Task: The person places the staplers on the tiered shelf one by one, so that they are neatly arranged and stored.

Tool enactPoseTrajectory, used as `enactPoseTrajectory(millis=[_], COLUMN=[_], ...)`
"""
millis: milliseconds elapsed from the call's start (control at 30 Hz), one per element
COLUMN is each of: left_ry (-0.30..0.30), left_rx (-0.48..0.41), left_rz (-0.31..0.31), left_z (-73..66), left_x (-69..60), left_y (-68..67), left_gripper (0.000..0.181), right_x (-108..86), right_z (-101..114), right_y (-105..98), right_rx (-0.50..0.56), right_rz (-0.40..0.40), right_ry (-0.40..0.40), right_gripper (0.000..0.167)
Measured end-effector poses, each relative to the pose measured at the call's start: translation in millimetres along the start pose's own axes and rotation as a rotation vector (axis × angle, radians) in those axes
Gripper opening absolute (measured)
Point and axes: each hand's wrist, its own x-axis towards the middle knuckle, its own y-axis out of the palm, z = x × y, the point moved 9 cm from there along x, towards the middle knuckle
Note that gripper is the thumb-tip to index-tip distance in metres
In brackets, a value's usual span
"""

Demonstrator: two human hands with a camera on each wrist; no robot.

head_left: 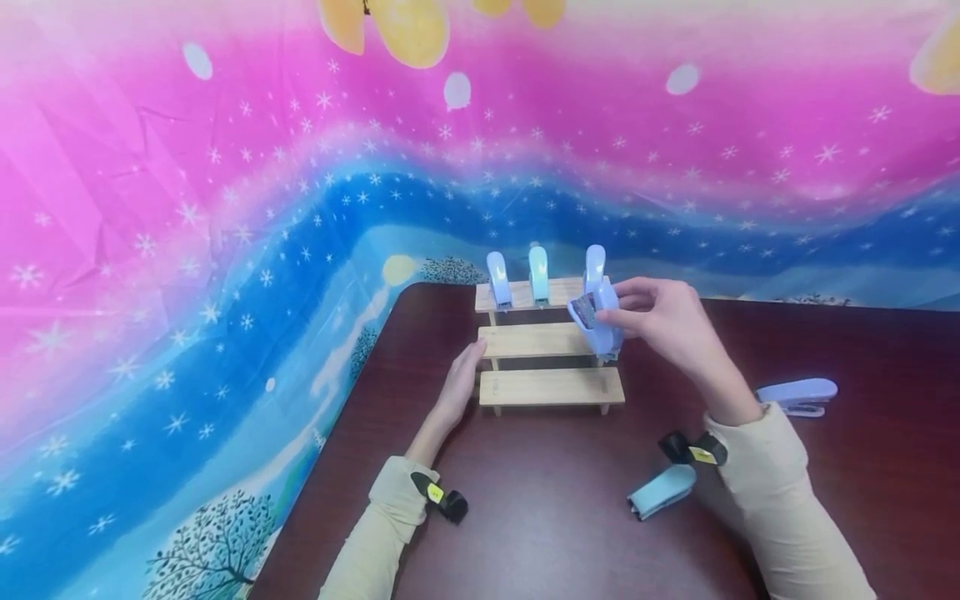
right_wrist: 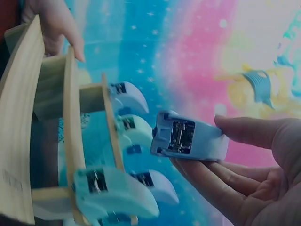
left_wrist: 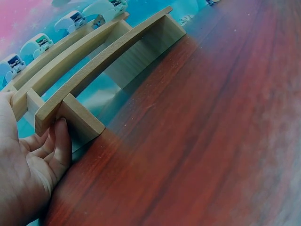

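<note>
A three-tier wooden rack (head_left: 551, 386) stands on the table. My left hand (head_left: 459, 383) holds its left end, fingers (left_wrist: 60, 146) curled by the front support. My right hand (head_left: 667, 321) pinches a light purple stapler (right_wrist: 207, 140) between thumb and fingers, in the air by the rack's right end. On the top tier stand a purple stapler (head_left: 498, 279), a mint stapler (head_left: 538, 275) and another purple stapler (head_left: 595, 260). Another mint stapler (right_wrist: 122, 195) sits at the right of the middle tier, mostly hidden behind the held one in the head view.
On the dark red table (head_left: 525, 500), a mint stapler (head_left: 663, 492) lies near my right wrist. A purple stapler (head_left: 798, 392) lies farther right, partly behind the sleeve. A patterned cloth (head_left: 300, 208) hangs behind the table.
</note>
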Motion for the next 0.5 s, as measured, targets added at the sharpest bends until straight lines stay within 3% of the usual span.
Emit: enactPoseTrajectory(millis=[200,500], left_ry=[0.001,0.009], left_rx=[-0.007,-0.003], left_rz=[0.01,0.014], left_z=[0.4,-2.2], left_x=[0.4,0.5], left_y=[0.9,0.7], left_gripper=[0.069,0.067], right_x=[2.3,8.8], right_z=[14.2,19.7], right_y=[21.4,44.6], right_rx=[-0.079,-0.101], right_rz=[-0.052,-0.068], right_ry=[-0.051,-0.087], right_gripper=[0.049,0.042])
